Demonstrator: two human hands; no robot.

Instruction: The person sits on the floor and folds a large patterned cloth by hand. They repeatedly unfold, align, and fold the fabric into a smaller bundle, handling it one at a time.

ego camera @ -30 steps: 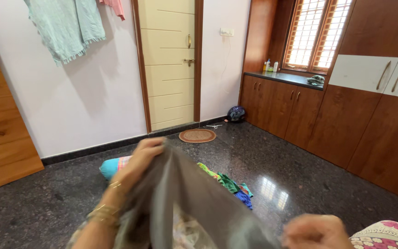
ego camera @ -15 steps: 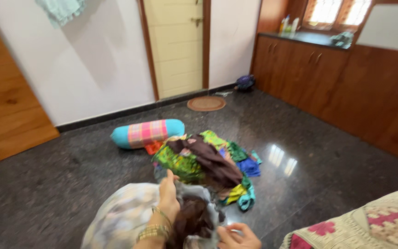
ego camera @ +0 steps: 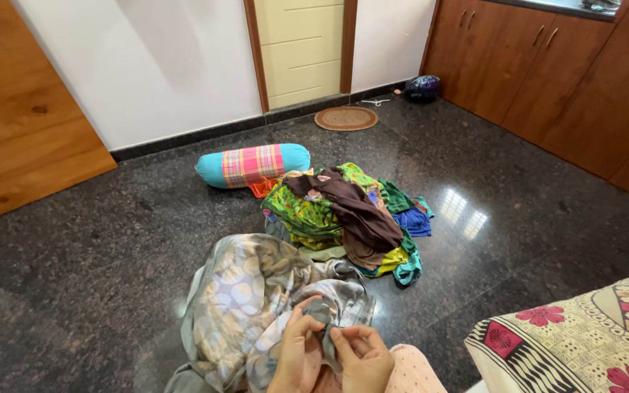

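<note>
Left hand and right hand sit close together at the bottom of the head view, just in front of the person's knee. Both pinch the same bunched edge of a grey patterned cloth: left fingers curl over a fold, right thumb and forefinger nip the fabric just beside them. Neither hand is loose or flat.

The cloth lies crumpled on the dark granite floor, spreading away from the hands and to the left. Pale round blotches on grey; looks thin and floppy.

Step in hand, as I read it: finding and sorting out an edge or corner. To do it well: keep both pinches on the same hem, slide the hands apart along it rather than tugging, lift enough that the bulk hangs free, and make sure only one layer is caught in each pinch.

Orientation: the heap's long axis runs roughly from the hands toward the upper left of the view. The gripped end points at the person; the far end points toward the bolster. True shape can't be judged while it's bunched.

Beyond it: a pile of mixed clothes touching its far right side, a striped teal bolster behind that, a round doormat by the door, wooden cabinets to the right, a floral bedspread at lower right.
</note>
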